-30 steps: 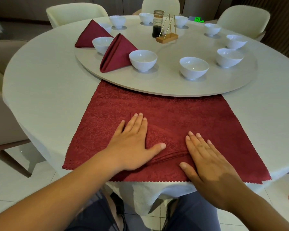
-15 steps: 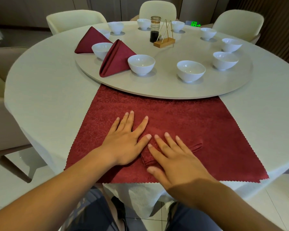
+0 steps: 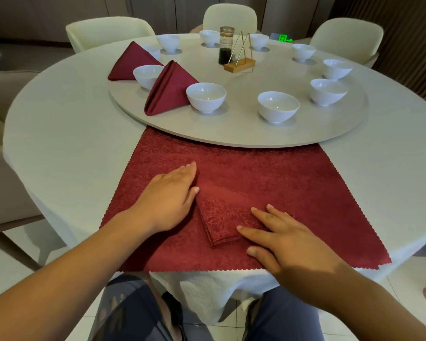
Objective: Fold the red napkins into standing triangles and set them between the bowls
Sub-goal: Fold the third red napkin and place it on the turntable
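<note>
**Item: folded napkin** [image 3: 221, 217]. It is lying flat as a compact, layered packet on the red cloth [image 3: 317, 183], at the near edge of the bench [image 3: 59, 134]. Its stacked edges are showing at the near-left corner.

**Change.** A second ago the piece was lying as a long, low ridge between two spread hands. It is now reading as a shorter, thicker packet, and the right grip [image 3: 288, 242] has been drawing back rightward. Judged: one more fold is in and being pressed down, while the shaping and standing are not yet done.

**Left grip** [image 3: 167, 195]. It is lying open and flat on the red cloth, holding nothing, with fingers pointing far and the thumb tip touching the packet's left edge.

**Right grip.** It is lying open with straight fingers pressing on the packet's right part, pinching nothing.

**Finished stock.** The near triangle [image 3: 170, 88] and far triangle [image 3: 130, 61] are standing between bowls at the far left of the turntable [image 3: 231, 136].

**Pending.** The gap between the near bowl [image 3: 205, 97] and the right bowl [image 3: 278, 107] is judged the likely next slot.
</note>
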The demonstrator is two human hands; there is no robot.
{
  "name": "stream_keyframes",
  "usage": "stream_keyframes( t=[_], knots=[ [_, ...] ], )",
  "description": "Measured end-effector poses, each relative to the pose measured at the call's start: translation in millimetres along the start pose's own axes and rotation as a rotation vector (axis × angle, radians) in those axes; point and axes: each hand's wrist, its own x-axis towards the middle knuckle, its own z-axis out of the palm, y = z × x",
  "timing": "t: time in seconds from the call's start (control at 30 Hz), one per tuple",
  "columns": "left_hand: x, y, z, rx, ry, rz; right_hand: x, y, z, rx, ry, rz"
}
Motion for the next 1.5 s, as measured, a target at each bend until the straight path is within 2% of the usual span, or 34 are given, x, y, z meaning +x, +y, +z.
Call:
stream_keyframes(
  t=[0.07, 0.17, 0.3, 0.4, 0.5, 0.63, 0.73, 0.83, 0.9, 1.03, 1.3, 1.5],
  knots=[
    [-3.6, -4.4, -0.3, -0.108, 0.146, -0.013, 2.7, -0.5, -5.3, -0.097, 0.119, -0.038],
    [-11.3, -3.7, 3.8, -0.124, 0.298, -0.007, 15.8, 0.7, -6.5, -0.146, 0.205, -0.123],
    [-18.6, 1.1, 9.5, -0.204, 0.331, -0.005, 36.0, 4.3, -6.2, -0.167, 0.256, -0.305],
    [-20.4, 4.4, 10.7, -0.359, 0.348, -0.033, 40.9, 6.6, -6.3, -0.161, 0.298, -0.345],
    [-20.5, 11.4, 4.6, -0.565, 0.337, -0.098, 41.9, 8.2, -12.2, 0.112, 0.39, -0.239],
    [-15.5, 30.2, -11.0, -0.78, 0.33, -0.053, 41.4, 2.6, -29.4, 0.586, 0.561, 0.082],
    [-8.9, 42.3, -18.7, -0.787, 0.27, 0.022, 40.4, -4.7, -32.8, 0.832, 0.521, 0.193],
    [-4.1, 48.3, -20.2, -0.696, 0.214, 0.121, 39.4, -3.9, -30.1, 0.935, 0.4, 0.181],
    [-1.9, 49.5, -20.0, -0.641, 0.192, 0.165, 40.0, 2.4, -32.3, 0.933, 0.354, 0.126],
    [-2.1, 54.6, -23.2, -0.579, 0.204, 0.185, 45.8, 15.7, -49.9, 0.867, 0.374, 0.03],
    [7.3, 57.9, -32.1, -0.621, 0.158, 0.186, 73.0, 28.4, -80.4, 0.763, 0.154, -0.149],
    [21.8, 52.8, -36.2, -0.718, 0.104, 0.246, 86.5, 34.4, -88.2, 0.779, 0.138, -0.208]
  ],
)
